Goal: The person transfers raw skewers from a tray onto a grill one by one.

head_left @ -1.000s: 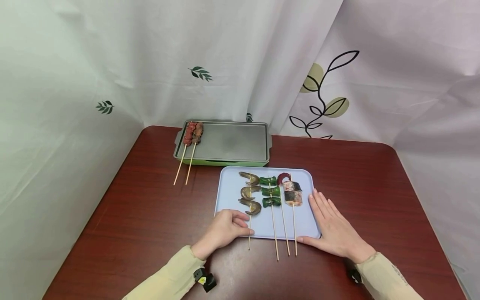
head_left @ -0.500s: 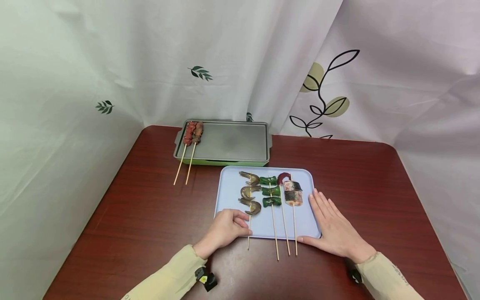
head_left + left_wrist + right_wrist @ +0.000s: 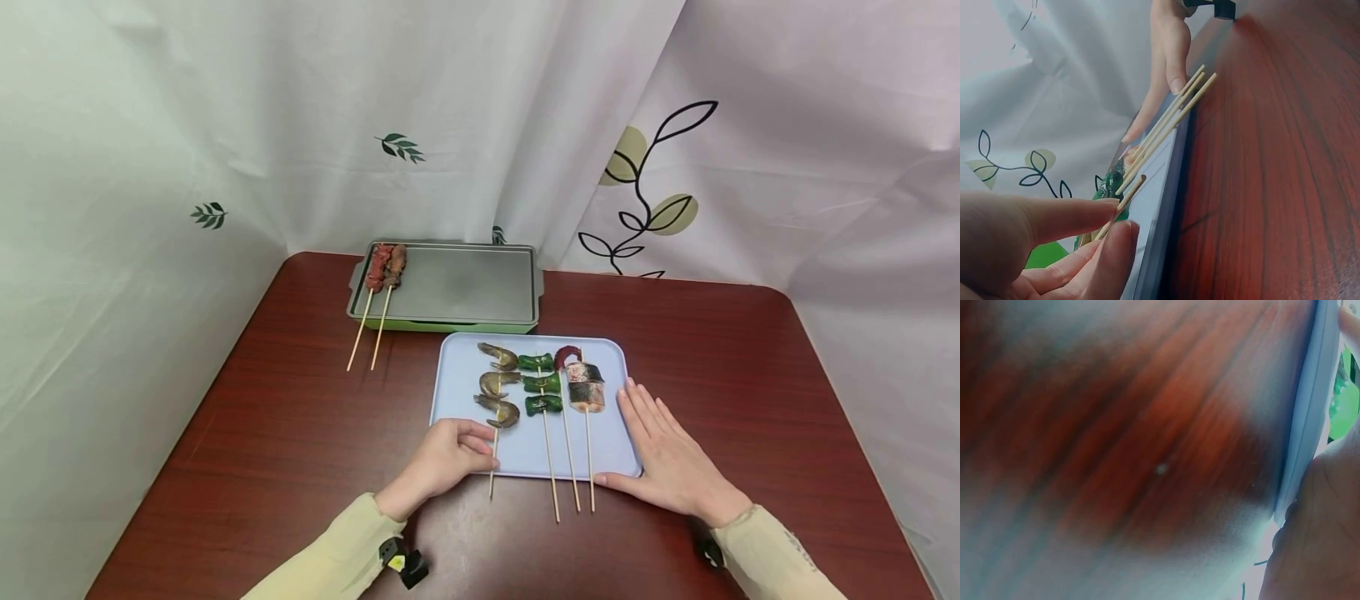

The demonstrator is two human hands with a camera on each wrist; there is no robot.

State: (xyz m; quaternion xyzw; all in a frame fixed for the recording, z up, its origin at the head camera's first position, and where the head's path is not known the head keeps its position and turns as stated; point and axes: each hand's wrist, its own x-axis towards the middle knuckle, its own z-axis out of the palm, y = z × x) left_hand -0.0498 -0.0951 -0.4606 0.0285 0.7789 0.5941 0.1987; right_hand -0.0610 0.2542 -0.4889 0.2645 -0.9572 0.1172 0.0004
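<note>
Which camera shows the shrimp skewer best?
The head view: the shrimp skewer shows all three shrimp there. The left wrist view shows mainly its stick, pinched by the left hand; the right wrist view shows none recognizably.

Head view: bottom edge cut off both sleeves [image 3: 330, 550]; left hand [image 3: 442, 454] hid the tray's [image 3: 459, 375] near-left corner. Left wrist: that hand was cropped too. Right wrist: table [image 3: 1147, 425] was blurred, right hand [image 3: 667, 458] cropped.

I see bare hands [image 3: 437, 458] below a long, creased, pale-yellow left sleeve [image 3: 330, 554] and matching right sleeve [image 3: 772, 554], the latter bearing small grey markings. Boxy black wrist camera [image 3: 413, 570] on my left, yellow patch [image 3: 396, 563] showing.
</note>
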